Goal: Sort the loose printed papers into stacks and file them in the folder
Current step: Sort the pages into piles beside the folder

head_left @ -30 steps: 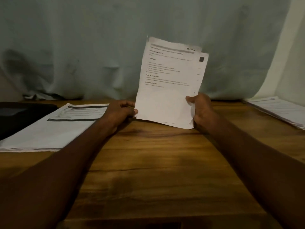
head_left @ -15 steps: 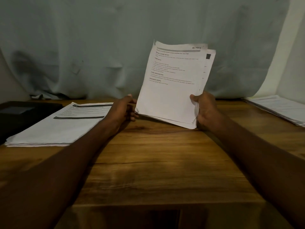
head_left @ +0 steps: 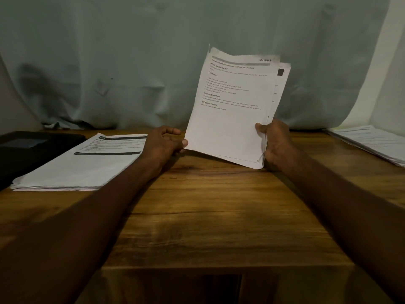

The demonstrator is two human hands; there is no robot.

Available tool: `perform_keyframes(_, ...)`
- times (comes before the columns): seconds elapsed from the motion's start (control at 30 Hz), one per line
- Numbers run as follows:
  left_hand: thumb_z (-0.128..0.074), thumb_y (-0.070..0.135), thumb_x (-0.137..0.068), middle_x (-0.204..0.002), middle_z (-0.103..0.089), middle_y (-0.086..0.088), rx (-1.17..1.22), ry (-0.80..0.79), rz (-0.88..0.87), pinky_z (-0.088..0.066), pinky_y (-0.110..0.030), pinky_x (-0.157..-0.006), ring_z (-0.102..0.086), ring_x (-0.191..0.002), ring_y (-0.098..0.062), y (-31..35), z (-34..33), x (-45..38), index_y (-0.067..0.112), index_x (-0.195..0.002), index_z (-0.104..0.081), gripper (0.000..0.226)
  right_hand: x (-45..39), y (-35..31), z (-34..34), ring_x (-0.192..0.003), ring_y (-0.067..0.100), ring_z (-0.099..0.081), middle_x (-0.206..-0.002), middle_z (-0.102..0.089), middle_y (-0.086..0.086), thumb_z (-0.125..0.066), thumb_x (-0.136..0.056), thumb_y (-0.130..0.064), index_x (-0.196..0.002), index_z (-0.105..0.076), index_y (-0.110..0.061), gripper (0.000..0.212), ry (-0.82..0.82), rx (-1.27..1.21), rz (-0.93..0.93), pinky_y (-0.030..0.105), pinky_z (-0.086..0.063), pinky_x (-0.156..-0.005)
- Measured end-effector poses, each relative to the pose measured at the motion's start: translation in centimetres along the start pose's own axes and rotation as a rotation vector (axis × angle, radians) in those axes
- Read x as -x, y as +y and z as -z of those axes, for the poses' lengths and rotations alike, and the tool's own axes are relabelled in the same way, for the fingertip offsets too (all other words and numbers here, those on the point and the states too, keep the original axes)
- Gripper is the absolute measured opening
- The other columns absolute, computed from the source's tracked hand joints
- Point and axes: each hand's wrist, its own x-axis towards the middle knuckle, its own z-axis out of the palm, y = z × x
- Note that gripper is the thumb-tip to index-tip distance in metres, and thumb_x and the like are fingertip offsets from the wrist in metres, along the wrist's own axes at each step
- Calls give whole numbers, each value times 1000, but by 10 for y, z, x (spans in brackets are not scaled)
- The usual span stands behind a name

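I hold a bundle of printed papers (head_left: 232, 119) upright above the middle of the wooden table (head_left: 219, 216), its top sheet headed with black text. My right hand (head_left: 277, 141) grips the bundle's lower right edge, thumb on the front. My left hand (head_left: 164, 143) pinches the lower left corner with curled fingers. A flat stack of printed papers (head_left: 83, 165) lies on the table at the left. Beside it at the far left sits a dark folder (head_left: 28, 150). Another paper stack (head_left: 372, 143) lies at the right edge.
A pale grey-green cloth (head_left: 131, 62) hangs behind the table along its back edge. The table's front edge (head_left: 219, 265) runs across below my forearms, with a dark gap under it.
The bundle has tilted slightly and stayed raised off the table. My left hand went from hovering by the corner to pinching it. The right hand keeps its grip.
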Motion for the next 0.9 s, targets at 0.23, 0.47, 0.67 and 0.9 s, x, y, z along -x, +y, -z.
perform_keyframes(0.23, -80, 7, -85, -103, -74, -8, -53, 25, -5, -59, -25, -65, -73, -81, -14, 1, 2, 3, 11, -116, -70, 33, 9, -3, -3, -105, 32, -71, -113, -77, 2, -55, -95, 2, -106, -73, -26, 35, -45, -70, 6, 55, -56, -95)
perform_keyframes(0.47, -58, 45, -102, -93, -74, -5, -45, 55, -48, -50, -31, -70, -65, -77, -13, 6, 1, 0, 13, -110, -71, 36, 19, -9, -2, -103, 31, -71, -111, -76, 7, -54, -98, 4, -113, -70, -16, 30, -126, -97, -21, 42, -59, -82)
perform_keyframes(0.67, -79, 31, -89, -118, -76, -6, 364, -197, 94, -57, -49, -95, -74, -108, -29, 14, 2, 4, 18, -126, -68, 41, 40, -3, -26, -103, 30, -72, -118, -74, 11, -55, -100, 4, -120, -66, -10, 27, -341, 16, -22, 44, -61, -86)
perform_keyframes(0.9, -76, -5, -84, -115, -77, -8, 476, -57, 121, -60, -47, -91, -73, -107, -30, 8, 13, -3, 13, -124, -69, 45, 44, -1, -25, -105, 26, -74, -120, -74, 11, -65, -92, 8, -136, -59, -3, 46, -537, 193, -109, 35, -63, -81)
